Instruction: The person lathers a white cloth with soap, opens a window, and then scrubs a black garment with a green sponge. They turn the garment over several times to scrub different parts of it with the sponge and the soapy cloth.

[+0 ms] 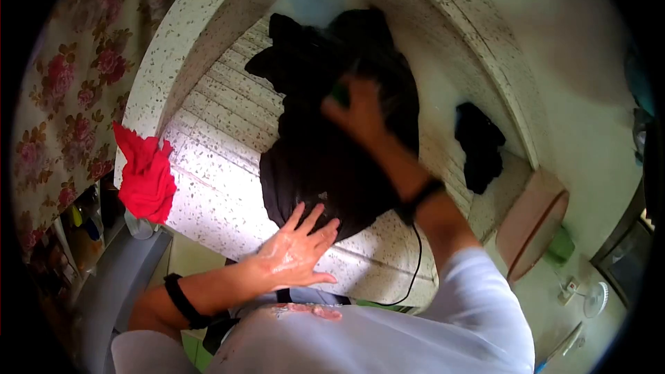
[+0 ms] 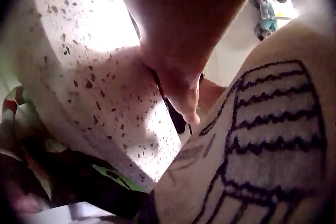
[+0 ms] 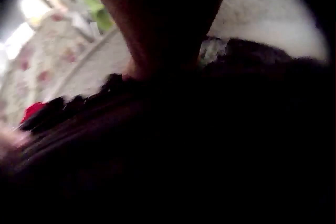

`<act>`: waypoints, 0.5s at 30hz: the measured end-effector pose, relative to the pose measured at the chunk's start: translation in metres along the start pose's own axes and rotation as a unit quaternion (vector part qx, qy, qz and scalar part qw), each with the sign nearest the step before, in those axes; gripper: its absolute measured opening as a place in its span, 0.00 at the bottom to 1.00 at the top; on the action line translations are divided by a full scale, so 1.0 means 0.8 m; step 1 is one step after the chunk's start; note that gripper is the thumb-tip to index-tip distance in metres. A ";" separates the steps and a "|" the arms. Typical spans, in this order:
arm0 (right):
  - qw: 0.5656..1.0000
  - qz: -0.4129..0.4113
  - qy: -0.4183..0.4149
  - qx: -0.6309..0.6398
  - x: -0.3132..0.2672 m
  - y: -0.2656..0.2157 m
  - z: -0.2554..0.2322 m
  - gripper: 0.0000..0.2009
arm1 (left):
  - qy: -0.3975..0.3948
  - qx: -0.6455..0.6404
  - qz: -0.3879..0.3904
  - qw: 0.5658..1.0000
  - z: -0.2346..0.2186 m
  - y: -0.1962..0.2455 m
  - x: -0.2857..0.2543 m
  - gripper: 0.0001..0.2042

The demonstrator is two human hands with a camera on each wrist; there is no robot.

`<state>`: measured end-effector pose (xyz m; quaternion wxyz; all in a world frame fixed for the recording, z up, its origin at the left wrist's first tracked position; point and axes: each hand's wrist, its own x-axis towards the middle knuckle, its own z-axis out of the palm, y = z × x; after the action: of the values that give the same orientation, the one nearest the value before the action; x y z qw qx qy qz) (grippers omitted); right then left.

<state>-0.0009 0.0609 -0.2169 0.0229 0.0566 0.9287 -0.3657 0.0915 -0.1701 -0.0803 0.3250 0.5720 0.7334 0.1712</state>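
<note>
A large piece of black wet-looking clothing (image 1: pixel 339 159) lies spread over the ribbed slope of a speckled stone wash basin (image 1: pixel 215 107). My left hand (image 1: pixel 298 246) rests with spread fingers on its near edge, and wet suds show on the back of the hand. Farther up the cloth, my right hand (image 1: pixel 360 114) is blurred, its fingers round a small green object (image 1: pixel 339 93) mostly hidden under the palm; I cannot tell its kind. In the right wrist view the black cloth (image 3: pixel 157 145) fills the lower part, below the forearm.
A red cloth (image 1: pixel 147 176) hangs over the basin's left rim. A smaller black cloth (image 1: pixel 479 147) lies at the right inside wall. Beyond the right corner stands a pinkish tub (image 1: pixel 530 225). A floral curtain (image 1: pixel 62 97) hangs on the left. A thin black cord (image 1: pixel 418 263) trails from the right wristband.
</note>
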 end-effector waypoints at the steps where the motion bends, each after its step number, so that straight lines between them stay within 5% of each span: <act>1: 0.998 -0.012 0.035 -0.049 0.056 0.038 0.011 0.31 | 0.003 0.004 -0.008 1.000 0.003 0.000 0.001 0.38; 2: 0.993 -0.021 0.069 -0.097 0.086 0.040 0.010 0.30 | 0.006 0.006 -0.016 1.000 0.003 0.002 0.000 0.38; 5: 0.992 0.002 -0.099 -0.076 0.051 0.017 -0.018 0.31 | 0.009 0.007 -0.014 1.000 0.000 0.002 0.001 0.37; 7: 0.986 -0.113 -0.120 0.010 -0.050 -0.048 -0.045 0.33 | 0.023 0.013 -0.009 1.000 0.003 0.000 0.002 0.37; 9: 0.954 -0.153 -0.250 0.066 -0.146 -0.109 -0.068 0.39 | -0.008 -0.036 -0.003 0.999 0.003 -0.001 0.000 0.36; 12: 0.982 -0.161 -0.100 -0.025 -0.098 -0.057 -0.012 0.37 | -0.010 -0.020 0.001 1.000 -0.004 -0.003 0.003 0.37; 15: 0.992 -0.071 0.074 -0.070 0.078 0.016 0.037 0.28 | -0.026 -0.008 -0.004 1.000 -0.002 -0.007 0.005 0.38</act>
<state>-0.0610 0.0553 -0.2521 -0.0684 0.0159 0.9528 -0.2955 0.0861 -0.1677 -0.0838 0.3495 0.5705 0.7256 0.1608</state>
